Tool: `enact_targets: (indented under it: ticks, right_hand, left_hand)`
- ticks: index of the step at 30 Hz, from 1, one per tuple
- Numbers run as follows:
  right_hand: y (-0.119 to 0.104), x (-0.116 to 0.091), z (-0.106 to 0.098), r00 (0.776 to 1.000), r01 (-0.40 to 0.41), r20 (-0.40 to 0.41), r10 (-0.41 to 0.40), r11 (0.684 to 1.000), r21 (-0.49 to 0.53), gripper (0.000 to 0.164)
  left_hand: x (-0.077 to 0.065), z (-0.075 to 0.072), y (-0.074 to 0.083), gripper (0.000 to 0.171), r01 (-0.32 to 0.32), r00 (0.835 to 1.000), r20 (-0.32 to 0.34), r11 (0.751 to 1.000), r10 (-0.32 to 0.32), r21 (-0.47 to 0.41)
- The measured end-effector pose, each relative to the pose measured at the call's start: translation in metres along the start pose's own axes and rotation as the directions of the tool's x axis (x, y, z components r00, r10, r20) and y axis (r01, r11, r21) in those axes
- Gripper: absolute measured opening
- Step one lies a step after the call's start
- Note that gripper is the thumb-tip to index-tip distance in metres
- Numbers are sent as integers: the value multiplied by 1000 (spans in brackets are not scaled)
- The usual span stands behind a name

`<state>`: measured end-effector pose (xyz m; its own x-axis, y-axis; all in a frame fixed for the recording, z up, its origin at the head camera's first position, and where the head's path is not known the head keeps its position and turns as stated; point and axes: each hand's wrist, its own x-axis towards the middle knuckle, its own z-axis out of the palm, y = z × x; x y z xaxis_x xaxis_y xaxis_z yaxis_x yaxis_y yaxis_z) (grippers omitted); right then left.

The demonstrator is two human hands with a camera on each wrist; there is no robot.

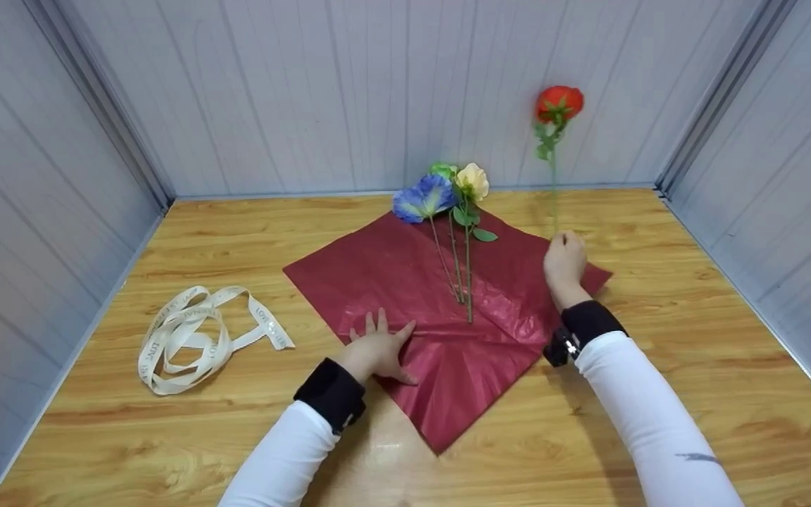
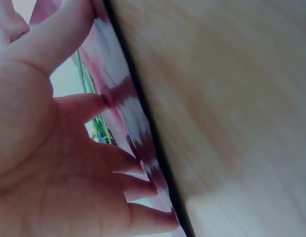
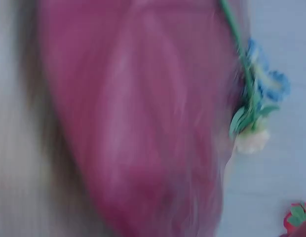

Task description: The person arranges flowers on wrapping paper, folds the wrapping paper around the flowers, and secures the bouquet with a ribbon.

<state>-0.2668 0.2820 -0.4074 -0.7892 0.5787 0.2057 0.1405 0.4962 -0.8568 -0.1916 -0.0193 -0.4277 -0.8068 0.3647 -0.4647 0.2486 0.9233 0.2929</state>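
In the head view my right hand pinches the thin stem of a red rose and holds it upright, its bloom high against the back wall. My left hand presses with spread fingers on the left edge of a dark red sheet of wrapping paper. On the paper's upper part lie a blue flower, a cream flower and a green one partly behind them, stems towards me. The left wrist view shows the fingertips touching the paper. Most of the right hand is outside the blurred right wrist view.
A loosely coiled cream ribbon with printed lettering lies on the wooden table to the left. Grey panel walls enclose the table at the back and on both sides.
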Motion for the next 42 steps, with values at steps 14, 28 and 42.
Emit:
enact_targets:
  ticks: [14,28,42]
  right_hand:
    - [-2,-21,18,989,39,145,-40,999,8,27]
    - [-2,-50,38,942,163,300,-148,986,-26,25]
    - [1,-60,45,892,86,447,-62,996,-34,29]
  left_hand:
    - [-1,1,-1,100,-8,1000,-8,1000,8,-3]
    - [1,1,-3,101,-11,1000,-1,1000,11,-14]
    - [-1,0,-3,100,-17,1000,-13,1000,17,-18]
